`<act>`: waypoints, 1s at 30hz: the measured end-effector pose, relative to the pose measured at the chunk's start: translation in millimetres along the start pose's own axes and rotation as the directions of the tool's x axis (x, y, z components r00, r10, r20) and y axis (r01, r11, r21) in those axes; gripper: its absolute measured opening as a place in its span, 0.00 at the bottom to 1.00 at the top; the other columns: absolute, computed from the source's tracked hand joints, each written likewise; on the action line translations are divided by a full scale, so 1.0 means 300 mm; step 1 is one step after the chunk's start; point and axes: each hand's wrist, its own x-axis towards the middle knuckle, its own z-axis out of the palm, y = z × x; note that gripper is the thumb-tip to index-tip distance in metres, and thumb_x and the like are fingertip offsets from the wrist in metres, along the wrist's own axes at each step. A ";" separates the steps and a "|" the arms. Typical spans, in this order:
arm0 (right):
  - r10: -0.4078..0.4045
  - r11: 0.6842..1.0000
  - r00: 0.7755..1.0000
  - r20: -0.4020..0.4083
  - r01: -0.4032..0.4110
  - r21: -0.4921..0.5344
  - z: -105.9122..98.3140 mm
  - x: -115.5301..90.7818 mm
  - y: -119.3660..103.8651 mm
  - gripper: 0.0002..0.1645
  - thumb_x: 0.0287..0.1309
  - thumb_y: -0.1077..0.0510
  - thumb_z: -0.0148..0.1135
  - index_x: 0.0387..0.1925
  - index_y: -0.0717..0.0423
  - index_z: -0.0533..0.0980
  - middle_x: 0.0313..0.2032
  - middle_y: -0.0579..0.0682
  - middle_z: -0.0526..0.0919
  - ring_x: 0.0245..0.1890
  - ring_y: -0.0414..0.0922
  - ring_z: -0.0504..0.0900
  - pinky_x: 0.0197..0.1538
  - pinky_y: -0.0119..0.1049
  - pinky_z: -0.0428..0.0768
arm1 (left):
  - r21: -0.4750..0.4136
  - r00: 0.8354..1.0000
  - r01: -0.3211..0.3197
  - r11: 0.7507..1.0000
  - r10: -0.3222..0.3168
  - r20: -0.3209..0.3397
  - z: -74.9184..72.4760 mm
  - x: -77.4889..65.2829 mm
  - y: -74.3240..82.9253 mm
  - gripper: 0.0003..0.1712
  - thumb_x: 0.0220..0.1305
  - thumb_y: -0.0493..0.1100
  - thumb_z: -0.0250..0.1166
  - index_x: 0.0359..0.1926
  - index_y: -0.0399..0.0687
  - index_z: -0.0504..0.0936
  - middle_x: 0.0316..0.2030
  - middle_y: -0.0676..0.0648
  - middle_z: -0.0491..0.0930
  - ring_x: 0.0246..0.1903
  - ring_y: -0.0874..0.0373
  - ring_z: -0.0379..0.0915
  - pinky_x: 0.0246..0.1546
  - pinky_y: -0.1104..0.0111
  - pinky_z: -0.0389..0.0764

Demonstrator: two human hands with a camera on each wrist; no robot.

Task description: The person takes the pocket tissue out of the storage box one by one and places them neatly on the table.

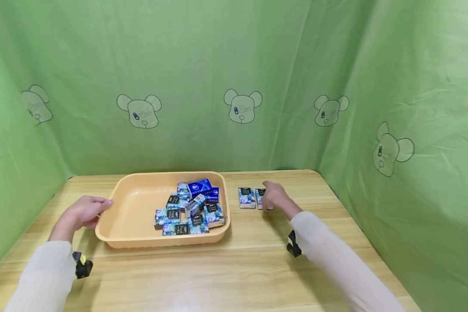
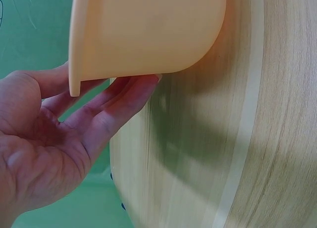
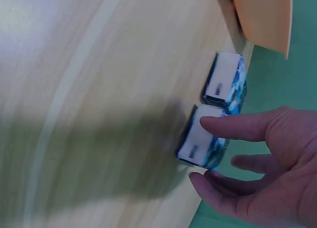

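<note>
gripping the left rim of the peach tray [image 1: 134, 208], the left hand [image 1: 79, 212] had its thumb at the edge and its other fingers bent gently against the outer wall from below. the right hand [image 1: 276, 197] was at the outer pack [image 3: 194, 145], the right one of a pair on the wooden table [image 1: 171, 277] to the right of the tray. its thumb overlapped that pack, and the other fingers lay apart from the thumb on the far side, leaving a plain gap. it seemed to have nothing in its hold; whether the thumb or a fingertip touched the pack could not be told. the inner pack [image 1: 247, 197] lay just beside, between the outer pack and the tray.

in the tray's right part, floral packs [image 1: 197, 224] lay jumbled, some tilted on others, with blue packs [image 1: 199, 187] at the far end of the heap.

the likeliest trouble seemed to be at the right hand: with the pair so close, a thumb coming in wide could have knocked the inner pack askew, and an uneven pinch could have turned the outer pack or let it slip. the heap looked loose enough to slide if something landed hard on it. because the load sat to the right, a lift or tug at the left rim might have tipped the tray and shifted its contents.
</note>
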 end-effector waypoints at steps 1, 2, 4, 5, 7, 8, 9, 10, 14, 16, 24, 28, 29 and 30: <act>0.010 1.000 1.000 0.011 -0.010 0.016 -0.005 -0.001 -0.002 0.61 0.40 0.72 0.73 0.77 0.64 0.55 0.69 0.71 0.67 0.43 0.54 0.76 0.37 0.39 0.85 | 0.004 1.000 0.001 1.000 -0.001 -0.001 -0.001 0.000 0.000 0.38 0.80 0.50 0.48 0.73 0.21 0.53 0.58 0.23 0.72 0.34 0.61 0.82 0.37 0.64 0.87; 0.015 1.000 1.000 0.020 -0.015 0.020 -0.010 -0.001 -0.004 0.61 0.40 0.72 0.73 0.77 0.65 0.54 0.69 0.71 0.66 0.43 0.54 0.76 0.39 0.40 0.85 | 0.006 1.000 0.002 1.000 -0.002 -0.001 -0.001 0.001 0.000 0.38 0.80 0.50 0.48 0.73 0.22 0.53 0.58 0.23 0.72 0.34 0.61 0.82 0.37 0.64 0.87; 0.026 0.999 0.999 0.034 -0.026 0.019 -0.020 -0.002 -0.009 0.60 0.42 0.71 0.72 0.76 0.67 0.53 0.69 0.72 0.66 0.40 0.53 0.76 0.42 0.42 0.86 | 0.014 1.000 0.006 1.000 -0.006 -0.002 -0.003 0.001 0.000 0.38 0.80 0.51 0.48 0.73 0.22 0.54 0.58 0.23 0.72 0.34 0.61 0.82 0.36 0.65 0.87; 0.028 0.999 0.999 0.039 -0.029 0.016 -0.025 -0.002 -0.010 0.58 0.43 0.71 0.71 0.75 0.69 0.54 0.68 0.72 0.67 0.38 0.52 0.77 0.42 0.42 0.86 | 0.017 1.000 0.007 1.000 -0.006 -0.002 -0.003 0.001 0.000 0.38 0.80 0.51 0.48 0.73 0.22 0.54 0.58 0.23 0.72 0.34 0.61 0.82 0.36 0.65 0.87; 0.035 0.999 0.999 0.042 -0.035 0.016 -0.031 -0.002 -0.012 0.51 0.46 0.70 0.68 0.73 0.71 0.57 0.63 0.72 0.72 0.34 0.49 0.76 0.43 0.43 0.86 | 0.021 1.000 0.008 1.000 -0.008 -0.003 -0.003 0.002 0.000 0.38 0.80 0.51 0.48 0.73 0.22 0.54 0.58 0.23 0.73 0.34 0.61 0.82 0.35 0.65 0.87; 0.034 0.999 0.999 0.039 -0.034 0.007 -0.033 -0.002 -0.012 0.48 0.48 0.68 0.67 0.71 0.72 0.60 0.59 0.71 0.75 0.32 0.48 0.75 0.42 0.43 0.86 | 0.021 1.000 0.008 1.000 -0.008 -0.003 -0.003 0.002 0.000 0.38 0.80 0.51 0.48 0.73 0.22 0.54 0.58 0.24 0.73 0.34 0.61 0.82 0.35 0.65 0.87; 0.037 0.999 0.999 0.038 -0.037 0.004 -0.034 -0.003 -0.013 0.43 0.49 0.68 0.66 0.68 0.73 0.63 0.55 0.69 0.77 0.30 0.47 0.75 0.42 0.43 0.85 | 0.023 1.000 0.008 1.000 -0.008 -0.005 -0.003 0.002 0.000 0.38 0.80 0.51 0.48 0.73 0.22 0.54 0.58 0.24 0.73 0.34 0.61 0.82 0.35 0.65 0.87; 0.041 0.999 0.999 0.036 -0.041 0.005 -0.034 -0.004 -0.012 0.40 0.51 0.67 0.64 0.66 0.74 0.65 0.51 0.67 0.78 0.29 0.46 0.74 0.42 0.43 0.85 | 0.023 1.000 0.008 1.000 -0.008 -0.005 -0.003 0.001 0.000 0.38 0.80 0.51 0.48 0.73 0.22 0.54 0.58 0.23 0.73 0.34 0.61 0.82 0.35 0.65 0.87; 0.039 0.999 0.999 0.025 -0.038 -0.011 -0.029 -0.007 -0.003 0.29 0.54 0.65 0.60 0.58 0.75 0.71 0.42 0.62 0.79 0.27 0.45 0.74 0.38 0.40 0.84 | 0.020 1.000 0.008 1.000 -0.008 -0.005 -0.001 0.001 0.001 0.38 0.80 0.51 0.48 0.73 0.22 0.53 0.58 0.23 0.72 0.34 0.61 0.82 0.36 0.65 0.87; 0.030 0.999 1.000 0.010 -0.030 -0.016 -0.024 -0.008 0.003 0.29 0.55 0.65 0.59 0.59 0.75 0.71 0.43 0.62 0.79 0.28 0.46 0.75 0.34 0.38 0.82 | 0.024 1.000 0.007 1.000 -0.007 -0.004 -0.001 0.000 0.002 0.38 0.80 0.51 0.47 0.73 0.22 0.53 0.58 0.23 0.72 0.34 0.61 0.82 0.36 0.65 0.87; 0.016 0.999 0.999 -0.028 -0.016 0.031 -0.007 -0.004 0.018 0.34 0.59 0.63 0.60 0.65 0.74 0.67 0.56 0.69 0.78 0.39 0.51 0.78 0.35 0.36 0.79 | 0.044 1.000 0.011 0.999 -0.011 -0.009 -0.005 0.001 0.006 0.39 0.81 0.52 0.47 0.74 0.22 0.53 0.59 0.23 0.71 0.35 0.61 0.81 0.36 0.66 0.86; 0.014 0.999 0.999 -0.034 -0.013 0.033 0.002 0.001 0.022 0.34 0.59 0.64 0.61 0.66 0.73 0.67 0.57 0.69 0.78 0.39 0.52 0.78 0.36 0.36 0.80 | 0.038 1.000 0.011 0.999 -0.011 -0.008 -0.003 0.000 0.005 0.38 0.81 0.52 0.47 0.73 0.22 0.53 0.59 0.23 0.71 0.35 0.61 0.81 0.36 0.66 0.86; 0.012 0.999 0.999 -0.035 -0.011 0.032 0.004 0.002 0.023 0.34 0.59 0.64 0.60 0.66 0.73 0.67 0.57 0.69 0.78 0.39 0.52 0.78 0.35 0.36 0.79 | 0.034 1.000 0.010 0.999 -0.010 -0.007 -0.002 0.000 0.004 0.38 0.81 0.51 0.47 0.73 0.22 0.53 0.58 0.23 0.72 0.35 0.61 0.81 0.35 0.66 0.86; 0.012 0.999 0.999 -0.036 -0.011 0.033 0.006 0.003 0.024 0.34 0.59 0.64 0.61 0.66 0.73 0.67 0.57 0.69 0.78 0.39 0.52 0.78 0.35 0.36 0.79 | 0.030 1.000 0.007 1.000 -0.007 -0.007 -0.001 0.000 0.004 0.38 0.81 0.51 0.47 0.73 0.22 0.53 0.58 0.23 0.72 0.34 0.61 0.81 0.35 0.66 0.86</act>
